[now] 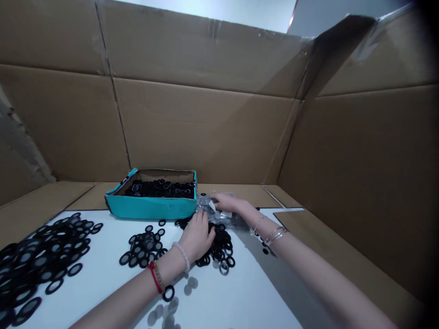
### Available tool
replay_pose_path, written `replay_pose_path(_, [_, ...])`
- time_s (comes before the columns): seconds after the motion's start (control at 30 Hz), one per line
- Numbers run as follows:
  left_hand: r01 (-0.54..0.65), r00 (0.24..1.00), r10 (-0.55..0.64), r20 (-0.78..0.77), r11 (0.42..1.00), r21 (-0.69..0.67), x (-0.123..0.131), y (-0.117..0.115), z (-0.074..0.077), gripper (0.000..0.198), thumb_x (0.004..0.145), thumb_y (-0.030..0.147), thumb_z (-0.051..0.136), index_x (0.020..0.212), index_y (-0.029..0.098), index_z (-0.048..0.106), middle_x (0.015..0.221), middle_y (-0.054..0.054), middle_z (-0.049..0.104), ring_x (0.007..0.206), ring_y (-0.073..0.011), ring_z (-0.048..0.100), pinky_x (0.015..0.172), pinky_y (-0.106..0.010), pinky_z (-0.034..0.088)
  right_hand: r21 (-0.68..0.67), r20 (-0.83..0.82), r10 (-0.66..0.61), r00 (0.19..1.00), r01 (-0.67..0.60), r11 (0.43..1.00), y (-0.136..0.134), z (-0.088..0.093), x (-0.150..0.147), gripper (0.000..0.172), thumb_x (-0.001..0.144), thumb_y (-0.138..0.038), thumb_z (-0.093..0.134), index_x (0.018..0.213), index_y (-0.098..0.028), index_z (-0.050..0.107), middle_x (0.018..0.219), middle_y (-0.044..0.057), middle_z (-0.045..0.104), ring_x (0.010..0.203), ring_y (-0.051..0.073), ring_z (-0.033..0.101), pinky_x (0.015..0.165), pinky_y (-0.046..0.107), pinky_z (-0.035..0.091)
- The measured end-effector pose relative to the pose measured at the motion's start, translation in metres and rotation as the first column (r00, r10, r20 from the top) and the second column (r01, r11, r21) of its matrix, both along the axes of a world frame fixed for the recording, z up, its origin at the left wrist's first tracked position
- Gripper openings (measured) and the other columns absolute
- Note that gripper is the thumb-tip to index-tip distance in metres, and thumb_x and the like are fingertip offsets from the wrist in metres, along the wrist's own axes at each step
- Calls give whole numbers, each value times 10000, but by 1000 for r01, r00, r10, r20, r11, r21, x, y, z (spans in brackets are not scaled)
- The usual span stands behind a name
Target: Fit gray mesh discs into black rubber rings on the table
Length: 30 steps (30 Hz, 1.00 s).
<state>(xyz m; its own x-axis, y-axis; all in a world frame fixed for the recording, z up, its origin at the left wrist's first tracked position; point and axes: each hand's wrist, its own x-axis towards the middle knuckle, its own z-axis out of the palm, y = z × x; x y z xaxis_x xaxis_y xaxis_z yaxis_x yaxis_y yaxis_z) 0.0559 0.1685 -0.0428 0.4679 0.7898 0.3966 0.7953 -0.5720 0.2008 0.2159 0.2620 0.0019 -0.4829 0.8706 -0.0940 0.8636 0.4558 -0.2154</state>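
My left hand (pixel 197 236) presses, fingers together, on black rubber rings (pixel 219 250); my right hand (pixel 226 203) closes over a clear plastic bag (pixel 210 210), just beside the teal box (pixel 151 207).

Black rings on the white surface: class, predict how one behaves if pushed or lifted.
A black ring looks matte and rubbery, so probably light and slightly flexible. Lying flat, it would likely slide when pushed, though its round shape could roll if stood on edge.

I can read no words or numbers here. The plastic bag (pixel 211 209) has a small white label (pixel 212 205), but it is too blurred to read. The dark strip (pixel 125 178) on the corner of the blue box (pixel 151 207) is also unclear.
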Motion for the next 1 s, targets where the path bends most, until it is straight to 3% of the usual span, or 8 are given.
replay_pose_path(0.17, [-8, 1000, 8, 26, 1000, 10, 0, -2, -3, 424, 862, 249, 363, 1198, -4, 418, 1245, -256, 483, 1183, -322, 443, 972, -464, 390, -86, -10, -47, 999, 46, 995, 13, 10, 2, 260, 894, -284, 522, 1114, -146, 543, 1121, 68, 562, 940, 210, 581, 787, 388, 501])
replay_pose_path(0.33, [-11, 999, 10, 47, 1000, 14, 1, -5, -4, 453, 853, 239, 375, 1233, -7, 392, 1270, -259, 465, 1192, -325, 436, 964, -457, 402, -109, -24, -175, 984, 171, 979, 23, 15, 1, 274, 891, -288, 526, 1122, -140, 538, 1121, 68, 560, 944, 217, 580, 787, 394, 500])
replay_pose_path(0.67, [-10, 1000, 10, 29, 1000, 27, 5, -3, 2, 482, 843, 250, 409, 1243, -18, 390, 1298, -269, 442, 1218, -333, 415, 980, -457, 393, -178, -71, -460, 885, 443, 879, 27, 28, 3, 276, 883, -293, 536, 1109, -135, 551, 1123, 59, 562, 941, 228, 580, 776, 384, 504])
replay_pose_path(0.9, [31, 1000, -31, 3, 999, 13, 7, -6, 8, 499, 883, 321, 383, 1249, -17, 381, 1319, -260, 423, 1240, -328, 387, 1007, -456, 369, -283, -181, -540, 822, 483, 829, 27, 24, 27, 267, 890, -292, 527, 1105, -134, 546, 1094, 62, 572, 917, 211, 589, 765, 379, 508])
replay_pose_path(1.0, [47, 998, -47, 34, 999, -2, 6, -6, 12, 473, 900, 326, 354, 1248, 7, 387, 1312, -239, 434, 1236, -307, 393, 1012, -443, 367, -319, -258, -542, 800, 459, 829, 23, 27, 40, 234, 896, -297, 520, 1047, -122, 563, 997, 50, 599, 813, 168, 607, 689, 329, 522])
